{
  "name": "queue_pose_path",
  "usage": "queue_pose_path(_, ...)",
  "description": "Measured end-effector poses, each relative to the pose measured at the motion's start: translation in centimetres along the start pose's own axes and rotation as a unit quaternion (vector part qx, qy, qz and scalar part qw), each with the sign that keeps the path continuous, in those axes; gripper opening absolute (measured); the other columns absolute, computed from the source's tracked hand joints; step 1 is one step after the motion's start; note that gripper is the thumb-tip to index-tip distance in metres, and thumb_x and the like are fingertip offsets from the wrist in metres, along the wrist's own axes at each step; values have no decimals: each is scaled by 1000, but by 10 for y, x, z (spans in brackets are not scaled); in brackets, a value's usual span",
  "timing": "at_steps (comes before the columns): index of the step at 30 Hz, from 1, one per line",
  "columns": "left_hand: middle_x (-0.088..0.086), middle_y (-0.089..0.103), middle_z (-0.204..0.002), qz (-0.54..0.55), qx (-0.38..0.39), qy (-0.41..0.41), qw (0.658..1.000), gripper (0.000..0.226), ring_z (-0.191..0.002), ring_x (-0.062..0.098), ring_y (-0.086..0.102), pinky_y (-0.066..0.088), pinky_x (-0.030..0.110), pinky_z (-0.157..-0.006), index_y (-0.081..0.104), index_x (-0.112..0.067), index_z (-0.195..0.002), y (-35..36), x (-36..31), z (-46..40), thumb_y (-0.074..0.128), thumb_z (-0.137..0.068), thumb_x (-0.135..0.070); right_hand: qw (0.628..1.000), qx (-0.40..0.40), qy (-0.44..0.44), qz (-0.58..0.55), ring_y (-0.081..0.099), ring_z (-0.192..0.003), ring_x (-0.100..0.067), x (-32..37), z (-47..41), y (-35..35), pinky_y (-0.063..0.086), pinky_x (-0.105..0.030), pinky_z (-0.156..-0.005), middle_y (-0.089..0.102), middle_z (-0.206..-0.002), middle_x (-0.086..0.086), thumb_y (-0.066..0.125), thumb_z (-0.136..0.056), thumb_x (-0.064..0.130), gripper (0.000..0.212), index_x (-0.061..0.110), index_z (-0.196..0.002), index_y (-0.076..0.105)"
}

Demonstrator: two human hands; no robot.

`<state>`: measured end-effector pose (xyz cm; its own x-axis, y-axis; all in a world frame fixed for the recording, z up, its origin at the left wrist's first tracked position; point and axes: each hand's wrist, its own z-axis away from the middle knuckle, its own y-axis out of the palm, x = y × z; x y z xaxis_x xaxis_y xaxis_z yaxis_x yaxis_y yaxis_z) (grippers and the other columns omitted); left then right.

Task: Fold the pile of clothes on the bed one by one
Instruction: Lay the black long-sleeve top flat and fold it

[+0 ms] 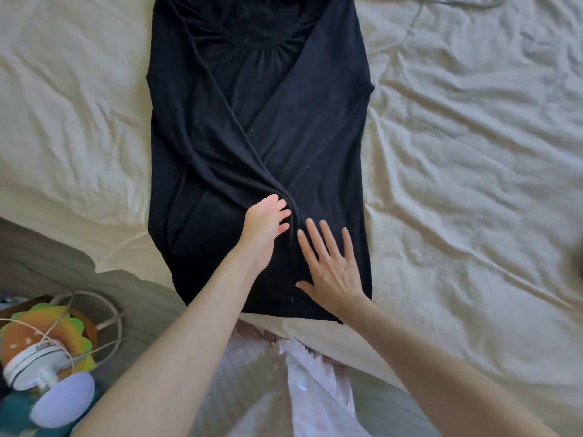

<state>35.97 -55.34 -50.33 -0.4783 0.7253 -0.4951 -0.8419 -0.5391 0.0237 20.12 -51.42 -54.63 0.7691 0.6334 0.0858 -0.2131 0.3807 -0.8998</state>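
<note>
Looking down at your cream, wrinkled bed sheet [457, 137], there's no real container anywhere; the closest thing is the clutter at lower left, where an orange and green plush toy [47, 329] sits under a white gadget with a lilac rounded pad [60, 398] and a tangled pale cord [63, 342].

Your left hand [266, 230] has its fingers curled into a ridge of fabric near the middle of the black long-sleeved knit top [258, 137], gripping that fold. Your right hand [331, 263] is flat, fingers straight and spread, pressing on the top's lower part just beside the left.

That top lies lengthwise in the middle of the bed, neckline at the far end, hem at the near edge, both sleeves folded diagonally across the front so it's a narrow strip with soft creases.
</note>
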Motion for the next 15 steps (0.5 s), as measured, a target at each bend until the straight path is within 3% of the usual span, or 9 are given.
queue_pose_path(2, 7, 49, -139, -17, 67, 12, 998, 48, -119, 18, 51, 48, 28, -88, 31, -3, -144, 1, -2, 3, 39, -97, 3, 999, -33, -1, -11, 32, -139, -31, -3, 6, 1, 30, -57, -109, 35, -151, -11, 80, -65, 47, 95, 12, -144, 38)
queue_pose_path(4, 6, 47, -142, -74, 83, 33, 993, 49, -122, 17, 49, 47, 28, -90, 31, -4, -144, 2, -3, 0, 38, -97, 4, 996, -76, 19, -32, 41, -134, -31, -11, 11, 4, 35, -55, -107, 45, -144, -12, 81, -68, 30, 77, 11, -136, 50)
queue_pose_path(8, 1, 52, -136, -266, 36, 138, 953, 51, -125, 12, 47, 38, 24, -103, 42, -9, -139, -3, 4, -7, 29, -93, 8, 986, -138, 36, -87, 55, -121, -34, -26, 17, 11, 46, -49, -97, 62, -123, -14, 77, -74, 10, 39, 11, -112, 68)
queue_pose_path(11, -2, 58, -119, -347, -35, 255, 902, 48, -117, 12, 52, 36, 18, -97, 54, -14, -124, -20, 19, -4, 31, -89, 9, 947, -126, 115, -273, 56, -117, -27, -25, 18, 6, 46, -36, -96, 66, -115, -8, 62, -88, 7, 24, 8, -111, 69)
queue_pose_path(12, -4, 57, -119, -375, -38, 286, 881, 48, -117, 12, 51, 36, 18, -97, 55, -15, -123, -26, 24, -4, 32, -89, 9, 903, -112, 189, -370, 58, -112, -22, -26, 15, 3, 45, -30, -94, 66, -111, -4, 55, -91, 9, 24, 8, -112, 68)
queue_pose_path(13, -3, 55, -124, -415, -27, 308, 856, 48, -123, 13, 48, 33, 18, -100, 54, -15, -126, -32, 29, -5, 33, -89, 8, 827, -96, 281, -477, 61, -100, -19, -27, 12, -4, 48, -27, -88, 67, -103, -3, 50, -92, 11, 25, 8, -110, 67)
queue_pose_path(15, -1, 42, -143, -520, 12, 316, 793, 51, -139, 15, 29, 22, 22, -111, 45, -13, -137, -42, 38, -8, 34, -91, 7, 596, -72, 427, -676, 64, -76, -26, -37, 3, -16, 55, -35, -72, 64, -84, -15, 46, -90, 13, 22, 1, -93, 65)
